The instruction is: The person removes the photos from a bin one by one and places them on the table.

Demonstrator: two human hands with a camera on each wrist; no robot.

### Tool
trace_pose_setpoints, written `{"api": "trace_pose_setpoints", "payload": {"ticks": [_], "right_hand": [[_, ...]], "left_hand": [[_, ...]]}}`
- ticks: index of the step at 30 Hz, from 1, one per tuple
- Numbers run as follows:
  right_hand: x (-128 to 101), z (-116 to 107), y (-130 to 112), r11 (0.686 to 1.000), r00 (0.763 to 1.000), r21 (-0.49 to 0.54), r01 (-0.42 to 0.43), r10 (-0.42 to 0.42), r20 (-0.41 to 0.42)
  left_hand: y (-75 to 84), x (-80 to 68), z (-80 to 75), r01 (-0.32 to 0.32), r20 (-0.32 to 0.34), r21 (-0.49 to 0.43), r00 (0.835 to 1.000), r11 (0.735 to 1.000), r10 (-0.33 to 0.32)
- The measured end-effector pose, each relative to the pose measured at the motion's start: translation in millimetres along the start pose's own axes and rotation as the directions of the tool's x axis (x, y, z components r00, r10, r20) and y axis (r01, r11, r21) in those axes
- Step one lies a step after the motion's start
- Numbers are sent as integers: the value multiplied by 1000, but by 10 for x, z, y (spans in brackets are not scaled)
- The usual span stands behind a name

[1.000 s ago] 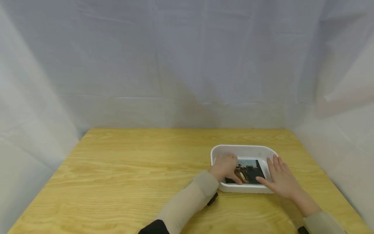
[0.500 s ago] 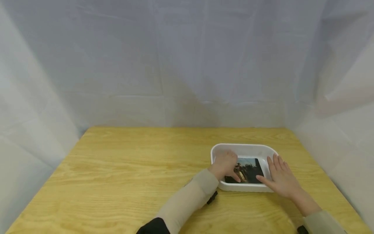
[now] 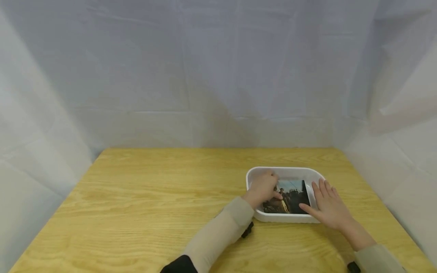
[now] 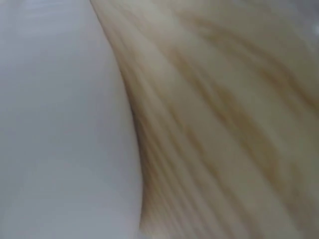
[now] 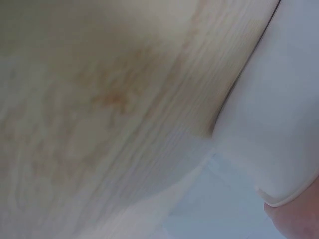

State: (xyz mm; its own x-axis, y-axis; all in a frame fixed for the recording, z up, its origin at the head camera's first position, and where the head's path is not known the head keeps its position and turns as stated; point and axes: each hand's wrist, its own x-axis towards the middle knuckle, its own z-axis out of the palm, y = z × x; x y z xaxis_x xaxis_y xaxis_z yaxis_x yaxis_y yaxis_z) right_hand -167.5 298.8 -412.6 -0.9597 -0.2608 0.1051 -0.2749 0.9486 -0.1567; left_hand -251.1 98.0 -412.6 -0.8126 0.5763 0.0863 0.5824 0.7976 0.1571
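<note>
A white tray (image 3: 286, 218) with rounded corners stands on the right of the table in the head view. In it is a picture card (image 3: 295, 197) with dark figures under a pale blue sky. My left hand (image 3: 262, 189) reaches over the tray's left side and pinches the card's left part, thumb on its face; the other fingers are mostly hidden. The card's far edge is tipped up. My right hand (image 3: 330, 208) rests on the tray's right rim, fingers straight and thumb spread over the near corner. A fingertip (image 5: 299, 214) shows at the rim in the right wrist view.
The wood-grain table (image 3: 136, 204) stretches to the left of the tray. White sheeting (image 3: 211, 76) hangs behind and at both sides. The tray's outer wall (image 4: 60, 124) fills the left of the left wrist view, beside the tabletop (image 4: 214, 129).
My left thumb has drawn up toward the fingers, and the card's far edge has risen from the tray floor. My right hand and the tray have stayed in place.
</note>
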Motion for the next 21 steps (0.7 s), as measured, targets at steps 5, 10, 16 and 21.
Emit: {"api": "trace_pose_setpoints", "payload": {"ticks": [5, 10, 16, 21], "right_hand": [[-8, 9, -13, 1000, 1000, 3, 5, -5, 8], [11, -10, -23, 1000, 1000, 10, 6, -6, -5], [21, -9, -9, 1000, 1000, -7, 9, -10, -22], [20, -4, -15, 1000, 1000, -4, 9, -9, -25]], "left_hand": [[-36, 15, -5, -11, -25, -149, 1000, 989, 7], [-87, 43, -37, -29, -109, -284, 994, 958, -2], [-162, 3, -117, 91, -262, -439, 938, 894, -225], [-358, 8, -199, 73, -317, -731, 844, 679, -433]]}}
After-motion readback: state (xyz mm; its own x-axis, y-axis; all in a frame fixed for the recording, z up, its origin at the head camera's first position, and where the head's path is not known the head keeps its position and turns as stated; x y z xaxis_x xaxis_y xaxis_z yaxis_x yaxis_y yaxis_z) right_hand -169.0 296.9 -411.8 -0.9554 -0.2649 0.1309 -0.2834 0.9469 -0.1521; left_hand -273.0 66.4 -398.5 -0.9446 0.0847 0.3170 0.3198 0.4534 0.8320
